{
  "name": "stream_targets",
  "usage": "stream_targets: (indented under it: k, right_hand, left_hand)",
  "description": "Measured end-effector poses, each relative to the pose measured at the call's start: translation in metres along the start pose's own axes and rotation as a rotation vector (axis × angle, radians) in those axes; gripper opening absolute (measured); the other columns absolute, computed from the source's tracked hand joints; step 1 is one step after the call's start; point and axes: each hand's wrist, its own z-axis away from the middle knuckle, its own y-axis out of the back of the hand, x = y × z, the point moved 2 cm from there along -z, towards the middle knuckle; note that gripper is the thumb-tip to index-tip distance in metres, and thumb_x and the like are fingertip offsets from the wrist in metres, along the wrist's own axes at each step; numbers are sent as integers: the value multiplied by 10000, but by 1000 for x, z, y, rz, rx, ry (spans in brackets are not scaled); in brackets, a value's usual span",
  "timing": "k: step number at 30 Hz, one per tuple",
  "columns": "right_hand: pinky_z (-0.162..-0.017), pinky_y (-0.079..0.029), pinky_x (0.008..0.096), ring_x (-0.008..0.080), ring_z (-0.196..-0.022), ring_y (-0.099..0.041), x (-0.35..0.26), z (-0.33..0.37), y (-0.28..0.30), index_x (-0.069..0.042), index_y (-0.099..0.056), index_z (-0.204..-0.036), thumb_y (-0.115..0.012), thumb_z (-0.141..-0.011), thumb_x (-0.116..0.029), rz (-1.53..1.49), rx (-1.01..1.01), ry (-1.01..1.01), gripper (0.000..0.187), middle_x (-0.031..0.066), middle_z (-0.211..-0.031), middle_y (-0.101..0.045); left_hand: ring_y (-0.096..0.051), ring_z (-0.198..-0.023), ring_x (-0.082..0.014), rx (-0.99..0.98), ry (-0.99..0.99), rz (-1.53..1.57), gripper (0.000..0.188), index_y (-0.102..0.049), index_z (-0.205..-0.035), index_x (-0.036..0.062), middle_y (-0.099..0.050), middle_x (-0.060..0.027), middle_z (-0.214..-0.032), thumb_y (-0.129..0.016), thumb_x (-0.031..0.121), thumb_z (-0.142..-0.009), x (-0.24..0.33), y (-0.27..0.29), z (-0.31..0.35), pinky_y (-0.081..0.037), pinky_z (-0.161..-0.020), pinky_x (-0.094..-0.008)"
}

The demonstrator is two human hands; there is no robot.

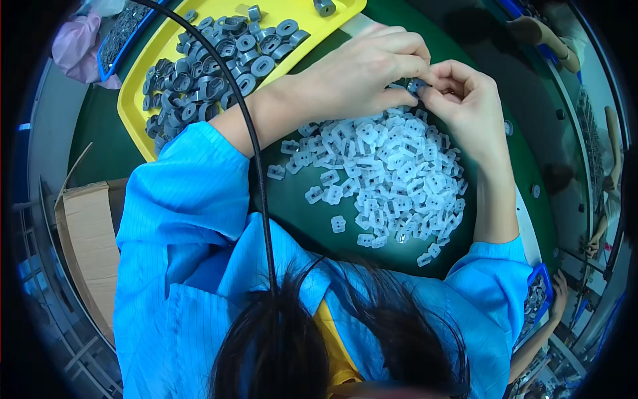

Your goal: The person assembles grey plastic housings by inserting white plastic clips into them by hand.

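Pinching one small grey ring [417, 85], both hands' fingers [405, 66] close above translucent white plastic pieces [385, 173].

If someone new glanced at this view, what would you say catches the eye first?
Probably the heap of small white plastic pieces on the green table, centre right. Just above it, the left hand and right hand pinch one small grey part together. A yellow tray of grey parts sits upper left.
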Motion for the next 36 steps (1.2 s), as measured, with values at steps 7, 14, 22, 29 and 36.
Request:
stream_targets:
  k: [7,14,22,29,36]
  right_hand:
    - [-712,-506,196,79,-758,-619,16,-8,11,16,-584,-1029,-641,-772,-6,-713,-88,95,265,67,-897,-650]
    - [-684,-463,229,92,-740,-582,55,-21,50,-32,-610,-969,-702,-775,-85,-458,268,-23,221,28,-850,-649]
    - [-888,-459,343,231,-982,-603,84,-29,76,-36,-631,-1101,-690,-766,-213,524,767,92,383,122,-978,-661]
    - [-657,-464,247,152,-711,-590,24,-17,5,-23,-671,-925,-671,-787,-94,119,197,269,155,67,-842,-644]
    - [-666,-489,342,244,-717,-599,21,-8,-15,-11,-672,-933,-673,-791,-105,447,191,385,170,118,-859,-628]
  left_hand:
    - [-574,-905,-225,311,-38,-5,351,-665,-1022,92,-602,-50,-977,-785,171,-702,16,-2,-3,-442,-781,-325]
    - [-615,-932,-219,210,279,-186,311,-604,-1158,84,-601,-80,-983,-636,155,-857,-40,26,-6,-505,-773,-312]
    - [-633,-977,-217,7,603,81,370,-567,-1230,31,-668,-127,-1050,-527,30,-862,-137,66,26,-480,-866,-299]
    - [-661,-847,-167,73,727,255,245,-642,-1094,4,-693,-99,-931,-518,83,-897,-111,44,14,-507,-787,-273]
    - [-643,-778,-150,262,770,195,236,-621,-1087,6,-669,-54,-836,-561,138,-900,-83,42,9,-505,-721,-261]
